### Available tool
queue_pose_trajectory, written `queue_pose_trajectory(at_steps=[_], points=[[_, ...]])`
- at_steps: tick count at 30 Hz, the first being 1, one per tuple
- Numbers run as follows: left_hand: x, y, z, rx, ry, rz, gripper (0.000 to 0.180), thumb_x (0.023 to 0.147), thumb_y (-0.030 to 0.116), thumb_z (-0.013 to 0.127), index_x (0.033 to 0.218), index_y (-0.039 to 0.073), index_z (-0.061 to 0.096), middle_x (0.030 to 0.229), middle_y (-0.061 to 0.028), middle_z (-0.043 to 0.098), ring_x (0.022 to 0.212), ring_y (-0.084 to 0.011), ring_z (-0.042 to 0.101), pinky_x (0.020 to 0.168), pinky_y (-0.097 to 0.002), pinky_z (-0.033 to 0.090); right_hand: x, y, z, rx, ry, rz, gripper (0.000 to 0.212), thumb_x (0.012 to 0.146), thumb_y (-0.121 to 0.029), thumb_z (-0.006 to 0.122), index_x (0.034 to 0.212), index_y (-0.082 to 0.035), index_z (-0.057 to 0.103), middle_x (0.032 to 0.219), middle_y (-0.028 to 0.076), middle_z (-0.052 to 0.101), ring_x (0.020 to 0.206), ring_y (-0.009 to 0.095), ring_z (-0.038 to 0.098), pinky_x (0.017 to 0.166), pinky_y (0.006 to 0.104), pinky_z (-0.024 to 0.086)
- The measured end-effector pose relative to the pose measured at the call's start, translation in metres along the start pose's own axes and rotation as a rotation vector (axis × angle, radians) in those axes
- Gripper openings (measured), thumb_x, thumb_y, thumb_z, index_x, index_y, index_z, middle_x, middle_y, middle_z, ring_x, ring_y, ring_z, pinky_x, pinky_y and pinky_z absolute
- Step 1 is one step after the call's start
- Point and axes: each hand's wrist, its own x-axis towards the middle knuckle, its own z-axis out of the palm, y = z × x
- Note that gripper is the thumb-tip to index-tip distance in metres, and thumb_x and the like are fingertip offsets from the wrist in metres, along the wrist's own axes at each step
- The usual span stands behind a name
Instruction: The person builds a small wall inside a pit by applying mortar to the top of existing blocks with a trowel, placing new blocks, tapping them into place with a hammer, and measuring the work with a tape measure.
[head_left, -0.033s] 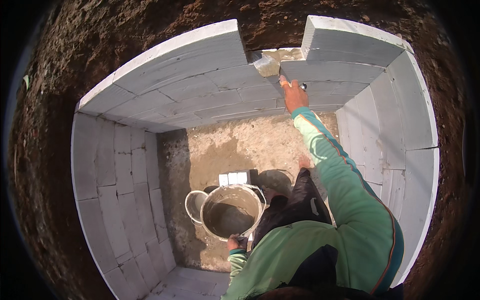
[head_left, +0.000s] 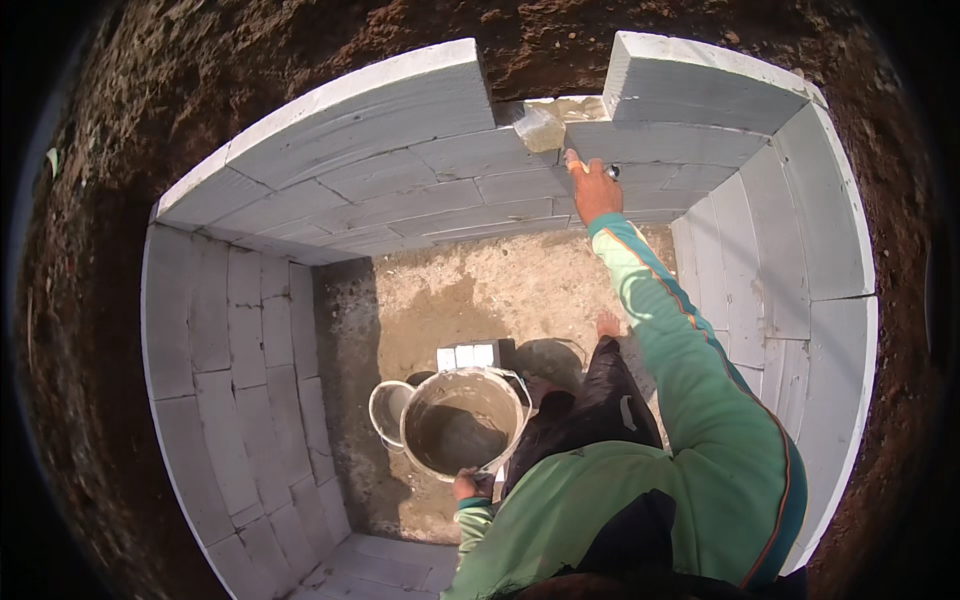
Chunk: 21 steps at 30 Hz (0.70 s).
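My right hand (head_left: 595,188) is closed on the handle of a trowel at the far wall. The trowel's blade (head_left: 541,131), smeared with wet mortar, lies against the lower edge of a gap in the wall's top course. Mortar (head_left: 580,108) covers the bed of that gap. Down by my legs, my left hand (head_left: 471,485) grips the near rim of a large bucket (head_left: 412,452). Grey mortar (head_left: 460,434) sits in the bottom of this bucket, partly in shadow.
Pale block walls (head_left: 225,400) surround me, with dark soil (head_left: 75,330) beyond them. A smaller pail (head_left: 378,415) stands left of the bucket, and a white block (head_left: 470,355) lies just behind it. My bare foot (head_left: 608,325) rests on the rough floor (head_left: 500,270).
The trowel blade has slid slightly right along the gap, and my right hand has shifted a little right and nearer. My left hand remains on the bucket rim.
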Motion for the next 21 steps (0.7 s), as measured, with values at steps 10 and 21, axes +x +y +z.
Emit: queue_pose_trajectory(at_steps=[10, 21], points=[[0.013, 0.018, 0.019, 0.119, -0.145, 0.105, 0.010, 0.079, 0.004, 0.065, 0.088, 0.000, 0.068, 0.087, -0.0149, 0.067, 0.077, -0.0317, 0.068, 0.072, -0.0472, 0.061, -0.086, 0.044, 0.020, 0.119, 0.003, 0.275, 0.059, 0.095, -0.014, 0.060, 0.152, -0.013, 0.044, 0.116, 0.023, 0.062, 0.100, 0.042, 0.068, 0.081, 0.0507, 0.056], [-0.067, 0.115, 0.199, 0.453, -0.391, 0.358, 0.070, 0.070, -0.012, 0.059, 0.138, 0.000, 0.044, 0.102, -0.0105, 0.059, 0.074, -0.0212, 0.061, 0.063, -0.0346, 0.055, -0.239, -0.048, -0.048, 0.309, -0.494, -0.430, 0.037, 0.089, -0.018, 0.066, 0.123, -0.004, 0.059, 0.109, 0.022, 0.064, 0.098, 0.042, 0.067, 0.083, 0.0494, 0.055]])
